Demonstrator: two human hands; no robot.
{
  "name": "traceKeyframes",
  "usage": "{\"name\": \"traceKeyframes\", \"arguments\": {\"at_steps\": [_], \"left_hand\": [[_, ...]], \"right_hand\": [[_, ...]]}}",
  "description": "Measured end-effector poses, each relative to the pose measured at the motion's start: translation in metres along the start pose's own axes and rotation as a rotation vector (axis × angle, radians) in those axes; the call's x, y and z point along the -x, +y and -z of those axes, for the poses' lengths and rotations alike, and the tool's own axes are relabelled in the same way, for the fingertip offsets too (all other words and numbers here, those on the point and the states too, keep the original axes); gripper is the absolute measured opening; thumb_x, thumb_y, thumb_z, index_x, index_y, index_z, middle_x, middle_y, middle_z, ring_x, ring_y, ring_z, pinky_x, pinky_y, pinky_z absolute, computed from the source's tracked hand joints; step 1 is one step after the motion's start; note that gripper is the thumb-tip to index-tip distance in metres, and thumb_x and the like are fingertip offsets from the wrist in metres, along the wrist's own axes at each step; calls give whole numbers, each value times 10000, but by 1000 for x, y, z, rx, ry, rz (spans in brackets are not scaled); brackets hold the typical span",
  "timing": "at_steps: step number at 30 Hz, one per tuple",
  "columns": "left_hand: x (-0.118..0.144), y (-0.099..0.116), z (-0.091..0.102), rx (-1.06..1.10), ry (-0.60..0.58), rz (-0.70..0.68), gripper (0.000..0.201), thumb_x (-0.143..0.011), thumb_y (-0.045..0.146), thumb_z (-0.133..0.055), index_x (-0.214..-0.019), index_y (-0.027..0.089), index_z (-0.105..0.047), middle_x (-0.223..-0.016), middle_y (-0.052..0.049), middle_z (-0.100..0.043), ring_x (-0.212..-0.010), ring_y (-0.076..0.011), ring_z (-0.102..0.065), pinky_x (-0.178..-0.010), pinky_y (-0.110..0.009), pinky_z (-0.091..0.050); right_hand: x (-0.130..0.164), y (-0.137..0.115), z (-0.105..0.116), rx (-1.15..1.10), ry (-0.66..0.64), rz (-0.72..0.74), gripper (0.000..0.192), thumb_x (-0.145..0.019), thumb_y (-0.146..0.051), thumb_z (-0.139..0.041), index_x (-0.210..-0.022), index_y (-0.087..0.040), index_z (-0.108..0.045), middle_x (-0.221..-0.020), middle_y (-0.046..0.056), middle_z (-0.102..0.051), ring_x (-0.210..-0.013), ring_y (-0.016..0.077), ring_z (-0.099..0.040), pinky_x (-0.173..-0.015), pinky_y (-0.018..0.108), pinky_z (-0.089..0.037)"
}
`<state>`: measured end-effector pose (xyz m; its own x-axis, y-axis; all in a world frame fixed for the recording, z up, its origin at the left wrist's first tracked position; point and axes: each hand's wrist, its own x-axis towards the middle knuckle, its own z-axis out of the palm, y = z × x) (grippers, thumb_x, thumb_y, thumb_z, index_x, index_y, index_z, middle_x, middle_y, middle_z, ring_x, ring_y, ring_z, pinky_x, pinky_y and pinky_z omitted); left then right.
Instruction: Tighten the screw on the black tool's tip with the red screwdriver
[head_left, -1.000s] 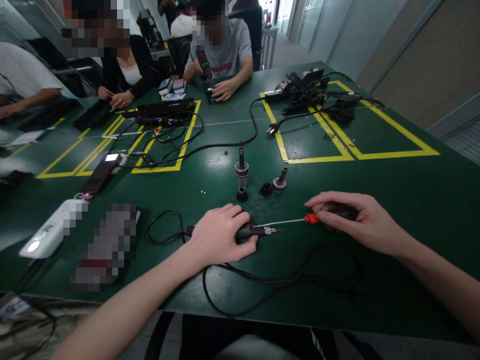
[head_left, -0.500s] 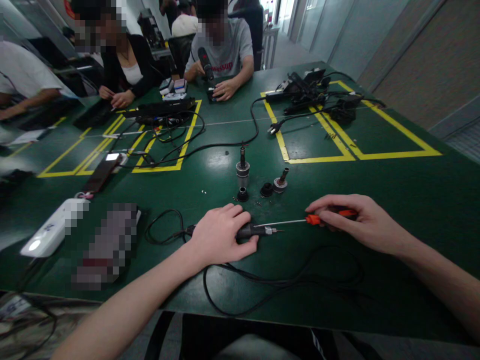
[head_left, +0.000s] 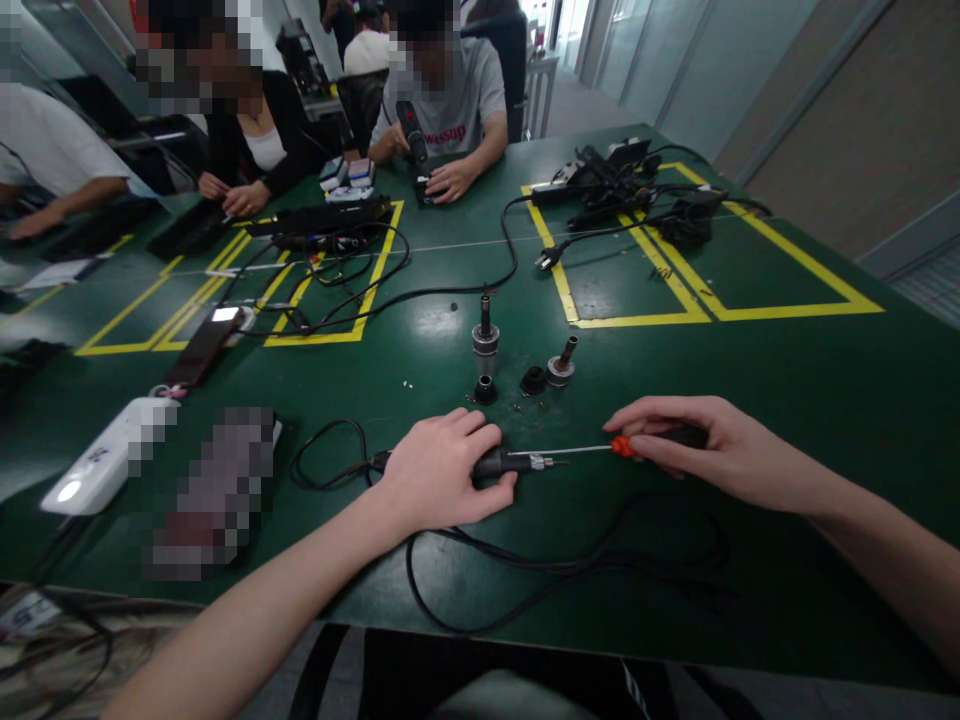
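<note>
Green table surface (head_left: pixel 787 400): near its front edge, your left hand (head_left: pixel 439 470) presses down on the black soldering iron handle (head_left: pixel 499 462), fingers curled over it. Your right hand (head_left: pixel 701 450) pinches the screwdriver (head_left: pixel 592 450) by its orange-and-black grip, its tip touching the iron's metal collar. Loose metal fittings (head_left: pixel 486 350) stand just behind, toward the centre.

This is a shared workshop or training room for electrical assembly. A large green bench (head_left: pixel 787 380) is marked off with yellow tape boxes (head_left: pixel 705 310) into work stations. Power cords (head_left: pixel 450 290), a heap of black adapters (head_left: pixel 622 185) at the upper right and small metal tool parts (head_left: pixel 485 345) lie about, and several people sit along the upper left edge.
</note>
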<state>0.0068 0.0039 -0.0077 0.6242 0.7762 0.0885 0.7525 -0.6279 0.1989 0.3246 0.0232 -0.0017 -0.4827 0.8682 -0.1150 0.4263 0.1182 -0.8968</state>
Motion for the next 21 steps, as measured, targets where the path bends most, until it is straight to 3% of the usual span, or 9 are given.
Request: {"name": "traceKeyframes", "arguments": {"at_steps": [2,5,12,18,21], "left_hand": [[0,0,0,-1,-5,3,261,-960,456,-633,-880,208,-661,-844,-22,-687,-833,-226,-678,-701,-344,-524],[-1,1,0,-1,-8,6,264,-959,461,-639,-880,209,-660,-844,-22,-687,-833,-223,-677,-698,-342,-522],[0,0,1,-5,-13,5,262,-962,460,-637,-885,211,-660,-858,-24,-698,-831,-218,-675,-694,-336,-511],[0,1,1,-13,-5,8,269,-961,467,-639,-868,215,-653,-835,-21,-690,-820,-220,-676,-679,-336,-500],[0,1,1,-7,-6,7,263,-960,461,-639,-872,214,-653,-839,-21,-692,-821,-218,-675,-684,-335,-502]], "right_hand": [[-1,-4,-2,38,-73,-4,606,-980,-782,-629,-934,-216,-841,-694,56,-741,-531,166,-599,-461,288,-463],[-2,-5,-6,88,-87,46,619,-1012,-766,-587,-849,-221,-832,-629,38,-701,-564,176,-615,-518,295,-489],[0,1,-8,70,36,71,503,-878,-711,-808,-970,-220,-859,-863,92,-826,-711,236,-747,-630,336,-605],[-2,-1,-8,217,28,166,535,-1077,-639,-538,-921,-224,-837,-591,26,-694,-500,178,-625,-473,292,-457],[-2,-1,-7,206,29,170,517,-1075,-632,-546,-945,-227,-839,-623,33,-710,-517,182,-642,-469,289,-472]]}}
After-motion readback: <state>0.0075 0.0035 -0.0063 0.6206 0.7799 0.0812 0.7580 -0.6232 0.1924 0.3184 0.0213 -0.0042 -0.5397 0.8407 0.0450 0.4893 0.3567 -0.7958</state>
